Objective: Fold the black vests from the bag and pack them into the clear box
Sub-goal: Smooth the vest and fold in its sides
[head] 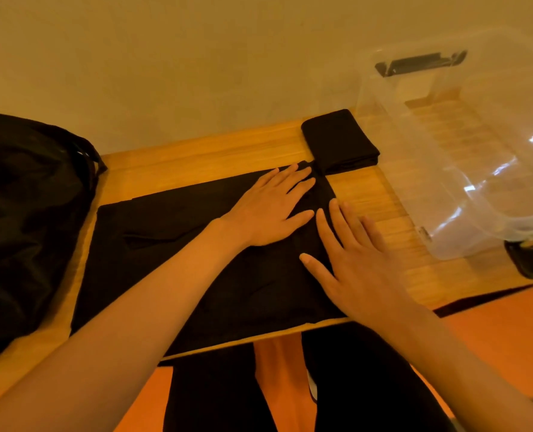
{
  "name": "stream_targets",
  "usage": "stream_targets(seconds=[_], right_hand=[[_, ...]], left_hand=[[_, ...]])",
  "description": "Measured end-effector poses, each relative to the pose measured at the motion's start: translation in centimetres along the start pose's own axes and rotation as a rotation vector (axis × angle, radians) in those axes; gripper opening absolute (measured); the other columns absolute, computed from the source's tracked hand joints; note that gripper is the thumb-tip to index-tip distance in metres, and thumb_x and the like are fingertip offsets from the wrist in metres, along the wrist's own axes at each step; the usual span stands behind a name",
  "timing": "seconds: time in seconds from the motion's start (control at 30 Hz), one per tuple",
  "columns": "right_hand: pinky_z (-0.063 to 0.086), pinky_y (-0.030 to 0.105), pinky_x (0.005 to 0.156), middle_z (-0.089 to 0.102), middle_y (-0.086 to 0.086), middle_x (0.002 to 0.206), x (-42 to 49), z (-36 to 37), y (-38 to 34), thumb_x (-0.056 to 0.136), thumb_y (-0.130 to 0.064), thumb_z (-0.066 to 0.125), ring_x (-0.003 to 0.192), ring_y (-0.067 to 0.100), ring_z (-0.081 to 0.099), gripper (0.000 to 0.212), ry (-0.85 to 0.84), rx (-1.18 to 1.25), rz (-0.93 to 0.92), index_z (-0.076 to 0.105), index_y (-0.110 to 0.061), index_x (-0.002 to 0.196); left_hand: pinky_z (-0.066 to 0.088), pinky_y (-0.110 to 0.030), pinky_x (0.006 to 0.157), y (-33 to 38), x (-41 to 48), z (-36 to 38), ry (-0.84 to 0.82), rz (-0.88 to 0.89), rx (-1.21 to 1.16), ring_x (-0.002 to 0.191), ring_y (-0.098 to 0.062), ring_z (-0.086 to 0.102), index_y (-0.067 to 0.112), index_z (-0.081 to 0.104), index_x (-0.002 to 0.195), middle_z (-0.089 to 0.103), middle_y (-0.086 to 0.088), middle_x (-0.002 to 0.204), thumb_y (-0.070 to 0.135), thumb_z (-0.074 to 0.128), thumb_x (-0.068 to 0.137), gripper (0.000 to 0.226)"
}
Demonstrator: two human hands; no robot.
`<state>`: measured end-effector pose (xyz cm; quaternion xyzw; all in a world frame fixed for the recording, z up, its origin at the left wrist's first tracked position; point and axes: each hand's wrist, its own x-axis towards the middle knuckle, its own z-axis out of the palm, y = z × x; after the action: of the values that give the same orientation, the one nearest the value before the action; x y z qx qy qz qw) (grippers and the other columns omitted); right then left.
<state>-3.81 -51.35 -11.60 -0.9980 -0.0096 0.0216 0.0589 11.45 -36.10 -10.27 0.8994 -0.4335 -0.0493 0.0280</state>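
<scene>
Pressing flat on the spread black vest (171, 244) with the left hand (268, 207), its fingers (293, 179) straight and lightly fanned, gripping nothing. Pressing likewise with the right hand (355, 260), just beside the left, its fingers (337, 219) straight and a little apart, laid over the vest's right edge and partly onto the wooden surface (196, 160). Between and under the two sets of fingers, a narrow folded strip of that vest, running away from the body. Just beyond the left fingertips, right against the strip's far end: a folded vest (340, 138), a neat black rectangle lying on the surface. To the right of the right fingers, near but apart: the clear box (464, 157), open-topped, with a dark handle clip at its far end. Well to the left of the left fingers: the black bag (31, 213), slumped on the surface. Below the wrists, past the near edge: legs in black trousers (215, 394) above an orange floor (493, 322).
</scene>
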Motion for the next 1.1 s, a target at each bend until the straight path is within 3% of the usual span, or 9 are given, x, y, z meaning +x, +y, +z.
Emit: stream_targets(seconds=[0.23, 0.47, 0.6, 0.83, 0.97, 1.1], right_hand=[[0.007, 0.049, 0.126, -0.004, 0.011, 0.169, -1.1, 0.0, -0.4, 0.097, -0.069, -0.006, 0.156, 0.026, -0.010, 0.079, 0.001, 0.008, 0.045, 0.000, -0.025, 0.162], [0.008, 0.049, 0.126, -0.004, 0.010, 0.169, -1.8, 0.1, -0.2, 0.097, -0.070, -0.006, 0.156, 0.025, -0.011, 0.077, -0.001, 0.024, 0.024, 0.000, -0.029, 0.161], [0.007, 0.048, 0.126, -0.003, 0.006, 0.169, -2.3, 0.0, 0.3, 0.098, -0.069, -0.003, 0.156, 0.022, -0.010, 0.075, 0.007, 0.039, 0.049, 0.003, -0.030, 0.161], [0.001, 0.045, 0.127, -0.008, 0.003, 0.169, -2.5, -0.5, 0.7, 0.095, -0.069, -0.008, 0.155, 0.020, -0.016, 0.075, 0.003, 0.073, 0.064, -0.004, -0.032, 0.161], [0.005, 0.047, 0.127, 0.005, 0.010, 0.169, -2.5, -1.3, 0.7, 0.099, -0.068, 0.000, 0.156, 0.026, -0.005, 0.075, 0.062, 0.044, 0.065, 0.008, -0.027, 0.162], [-0.004, 0.044, 0.126, -0.004, 0.010, 0.169, -0.7, -2.1, 0.1, 0.097, -0.069, 0.000, 0.155, 0.023, -0.013, 0.075, 0.060, 0.065, 0.005, 0.000, -0.029, 0.161]], left_hand=[[-0.007, -0.037, 0.127, -0.3, -2.3, 0.6, -0.018, 0.056, 0.060, 0.156, -0.014, -0.015, 0.033, 0.000, 0.163, -0.009, 0.005, 0.170, 0.068, 0.010, 0.099, 0.073], [-0.005, -0.032, 0.127, -0.6, -1.1, -0.5, -0.035, 0.022, -0.070, 0.155, -0.008, -0.013, 0.030, -0.001, 0.163, -0.008, 0.007, 0.170, 0.064, 0.017, 0.101, 0.072], [-0.008, -0.034, 0.127, -0.5, 0.8, -0.2, -0.092, 0.046, 0.020, 0.154, -0.008, -0.018, 0.028, -0.004, 0.162, -0.012, 0.006, 0.170, 0.060, 0.013, 0.103, 0.069], [-0.006, -0.036, 0.127, -0.2, 0.5, -0.8, -0.011, 0.046, -0.051, 0.155, -0.011, -0.014, 0.030, 0.004, 0.163, -0.008, 0.005, 0.170, 0.061, 0.012, 0.102, 0.068], [-0.005, -0.041, 0.128, -0.2, -3.7, -2.0, 0.140, -0.186, -0.067, 0.155, -0.015, -0.016, 0.031, 0.004, 0.163, -0.012, 0.003, 0.170, 0.062, 0.011, 0.102, 0.068], [-0.008, -0.041, 0.126, -0.9, -12.7, -1.2, 0.173, -0.528, 0.011, 0.155, -0.019, -0.019, 0.032, -0.001, 0.162, -0.016, -0.001, 0.169, 0.071, 0.003, 0.098, 0.074]])
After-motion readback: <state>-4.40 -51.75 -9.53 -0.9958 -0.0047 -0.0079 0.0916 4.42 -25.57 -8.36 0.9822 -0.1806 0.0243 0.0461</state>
